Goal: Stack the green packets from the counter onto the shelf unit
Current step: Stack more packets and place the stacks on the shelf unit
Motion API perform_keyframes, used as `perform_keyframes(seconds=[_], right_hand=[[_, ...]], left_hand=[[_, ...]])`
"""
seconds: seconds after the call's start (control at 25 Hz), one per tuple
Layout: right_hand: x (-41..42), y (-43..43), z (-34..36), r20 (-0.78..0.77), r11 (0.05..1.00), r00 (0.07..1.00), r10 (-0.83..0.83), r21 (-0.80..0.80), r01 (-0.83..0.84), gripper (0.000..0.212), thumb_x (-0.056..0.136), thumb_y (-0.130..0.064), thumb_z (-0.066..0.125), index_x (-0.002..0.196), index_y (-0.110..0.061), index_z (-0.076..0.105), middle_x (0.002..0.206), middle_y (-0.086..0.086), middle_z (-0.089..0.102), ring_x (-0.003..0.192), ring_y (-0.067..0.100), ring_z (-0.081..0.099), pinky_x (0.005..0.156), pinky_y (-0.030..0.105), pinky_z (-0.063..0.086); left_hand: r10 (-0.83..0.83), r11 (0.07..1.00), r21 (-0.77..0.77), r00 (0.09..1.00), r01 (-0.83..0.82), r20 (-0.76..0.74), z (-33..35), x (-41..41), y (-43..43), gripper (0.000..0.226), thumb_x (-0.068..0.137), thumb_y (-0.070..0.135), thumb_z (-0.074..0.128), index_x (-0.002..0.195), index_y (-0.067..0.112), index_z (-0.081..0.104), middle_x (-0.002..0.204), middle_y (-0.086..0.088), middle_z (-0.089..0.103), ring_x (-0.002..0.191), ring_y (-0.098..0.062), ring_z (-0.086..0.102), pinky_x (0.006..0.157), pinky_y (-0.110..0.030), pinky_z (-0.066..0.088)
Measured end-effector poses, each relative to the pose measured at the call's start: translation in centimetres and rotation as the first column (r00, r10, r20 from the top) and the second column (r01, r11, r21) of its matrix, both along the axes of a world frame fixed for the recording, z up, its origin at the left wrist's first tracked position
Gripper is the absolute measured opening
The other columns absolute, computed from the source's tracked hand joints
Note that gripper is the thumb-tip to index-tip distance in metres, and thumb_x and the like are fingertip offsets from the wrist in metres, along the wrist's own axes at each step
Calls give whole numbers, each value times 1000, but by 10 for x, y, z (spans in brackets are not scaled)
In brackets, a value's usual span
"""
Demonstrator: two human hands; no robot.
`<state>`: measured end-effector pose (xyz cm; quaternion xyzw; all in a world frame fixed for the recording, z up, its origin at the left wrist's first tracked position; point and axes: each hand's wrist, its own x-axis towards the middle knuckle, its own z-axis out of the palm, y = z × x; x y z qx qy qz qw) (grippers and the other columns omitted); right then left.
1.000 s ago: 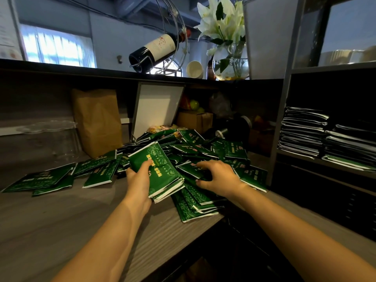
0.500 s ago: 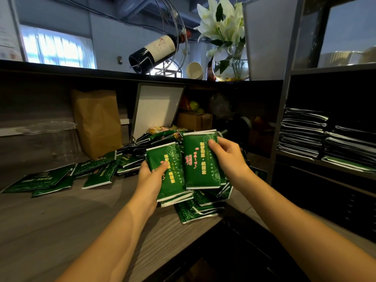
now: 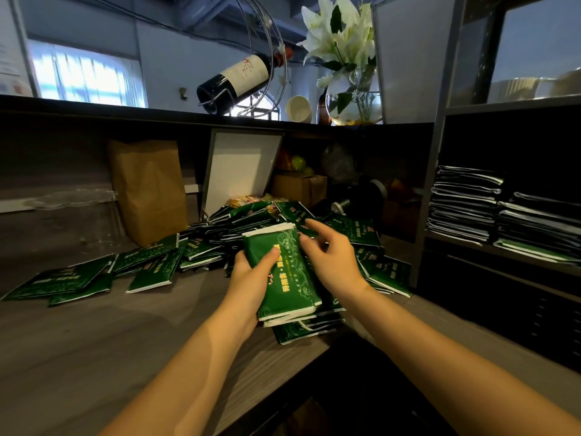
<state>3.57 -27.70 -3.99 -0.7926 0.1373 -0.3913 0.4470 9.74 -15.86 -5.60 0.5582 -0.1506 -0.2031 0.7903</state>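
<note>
A loose heap of green packets (image 3: pixel 201 253) covers the grey wooden counter (image 3: pixel 94 341). My left hand (image 3: pixel 251 278) grips a small stack of green packets (image 3: pixel 284 275) from its left side, thumb on top, held tilted just above the heap. My right hand (image 3: pixel 333 262) hovers at the stack's right edge with fingers spread and curled; it touches the top packet lightly. The shelf unit (image 3: pixel 440 184) stands at the right and holds two piles of stacked packets (image 3: pixel 465 206).
A brown paper bag (image 3: pixel 147 190) and an open white box lid (image 3: pixel 242 165) stand behind the heap. A cardboard box (image 3: pixel 298 187) sits further back. On the upper ledge are a wine bottle in a wire holder (image 3: pixel 239 77), a cup and a vase of lilies (image 3: pixel 352 99).
My right hand laid its packet onto the stack in my left hand and let go. The stack now sits in my left hand alone, slightly lower.
</note>
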Motion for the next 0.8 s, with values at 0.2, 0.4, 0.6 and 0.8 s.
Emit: perform_keyframes(seconds=[0.2, 0.4, 0.6, 0.8], right_hand=[[-8, -43, 3, -321, 967, 942, -97, -256, 12, 37, 93, -24, 55, 129, -17, 55, 115, 5, 52, 102, 19, 52, 91, 32, 43], [-7, -42, -5, -715, 896, 681, -160, -395, -204, 73, 82, -49, 64, 144, -21, 37, 142, 5, 46, 129, 25, 44, 106, 40, 39], [-9, -34, 0, -534, 829, 803, -264, -551, -94, 30, 92, -41, 51, 114, -22, 62, 92, 2, 64, 91, 29, 62, 73, 35, 49], [-11, -18, 3, -103, 822, 985, -140, -567, 57, 36, 99, -31, 42, 64, -24, 46, 59, -9, 44, 62, 24, 49, 60, 43, 41]], left_hand=[[117, 992, -42, 991, -120, -63, 1, 21, 12, 25, 91, 26, 61, 112, 18, 52, 109, -11, 65, 95, -29, 65, 82, -44, 54], [209, 976, -43, 973, -214, -98, -4, 33, 15, 36, 89, 29, 63, 120, 16, 50, 114, -13, 64, 99, -33, 65, 87, -51, 53], [253, 964, -42, 958, -261, -131, -9, 38, 15, 39, 89, 25, 63, 123, 13, 47, 112, -13, 63, 93, -32, 65, 81, -47, 55], [222, 974, 80, 958, -211, -179, -8, 29, 9, 53, 79, 28, 65, 123, 9, 44, 109, -21, 63, 94, -39, 65, 83, -56, 54]])
